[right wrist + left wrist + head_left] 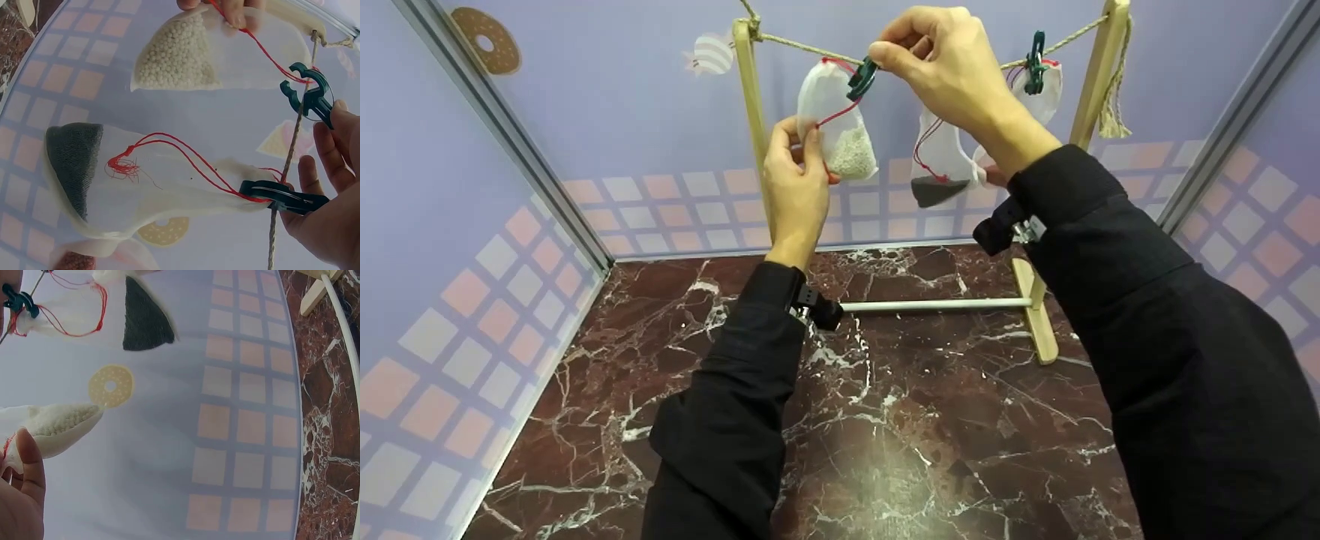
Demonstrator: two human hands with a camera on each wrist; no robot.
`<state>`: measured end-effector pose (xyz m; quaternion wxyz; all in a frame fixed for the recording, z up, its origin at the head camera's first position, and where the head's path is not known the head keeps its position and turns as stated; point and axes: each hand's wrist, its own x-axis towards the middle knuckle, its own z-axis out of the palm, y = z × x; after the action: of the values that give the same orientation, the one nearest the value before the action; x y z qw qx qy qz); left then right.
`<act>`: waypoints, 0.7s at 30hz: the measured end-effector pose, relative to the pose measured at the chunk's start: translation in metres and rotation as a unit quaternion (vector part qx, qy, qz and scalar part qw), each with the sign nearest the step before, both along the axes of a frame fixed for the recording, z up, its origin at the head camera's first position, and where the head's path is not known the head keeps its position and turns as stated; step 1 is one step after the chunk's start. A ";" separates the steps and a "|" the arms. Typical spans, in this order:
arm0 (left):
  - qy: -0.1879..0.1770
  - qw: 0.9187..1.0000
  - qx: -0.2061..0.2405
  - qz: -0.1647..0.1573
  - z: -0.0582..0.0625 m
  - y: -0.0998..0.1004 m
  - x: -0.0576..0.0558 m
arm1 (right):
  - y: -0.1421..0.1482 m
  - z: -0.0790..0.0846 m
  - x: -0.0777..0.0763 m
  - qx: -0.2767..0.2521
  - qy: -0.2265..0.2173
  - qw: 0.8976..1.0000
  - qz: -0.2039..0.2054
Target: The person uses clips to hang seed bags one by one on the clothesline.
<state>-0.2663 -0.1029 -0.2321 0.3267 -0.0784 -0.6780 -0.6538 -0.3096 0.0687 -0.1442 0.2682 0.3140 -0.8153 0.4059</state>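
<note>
My left hand point(796, 191) pinches the side of a white mesh bag point(851, 154) of small white pellets, with its red drawstring point(261, 50) running up to the rope. High on the rope, my right hand point(952, 71) squeezes the handles of a dark green clip point(318, 95), whose jaws are spread at the rope beside the drawstring. Beside it, a second mesh bag point(169, 185) with dark contents point(937, 193) hangs from another green clip point(275, 196). The left wrist view cuts off much of the left hand point(22, 500) but shows its thumb on the pellet bag.
A rope point(802, 47) spans two wooden posts point(754, 112), joined low by a white bar point(937, 305). Farther right, another green clip point(1036, 64) holds a bag; reddish contents point(76, 260) show below. Patterned panels surround the dark marbled tabletop point(885, 450).
</note>
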 end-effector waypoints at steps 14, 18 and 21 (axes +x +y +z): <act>0.041 0.994 0.038 -0.095 -0.015 -0.008 -0.025 | -0.002 -0.001 0.001 -0.021 -0.001 1.000 -0.018; 0.035 0.991 0.042 -0.122 -0.019 -0.009 -0.032 | 0.001 -0.001 0.001 0.002 0.007 1.000 -0.006; 0.026 0.989 0.045 -0.137 -0.018 -0.007 -0.032 | 0.003 -0.002 0.002 0.020 0.009 1.000 0.006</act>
<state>-0.2979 -0.1102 -0.2503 0.2543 -0.1727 -0.6219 -0.7202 -0.3080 0.0718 -0.1461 0.2669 0.3276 -0.8188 0.3885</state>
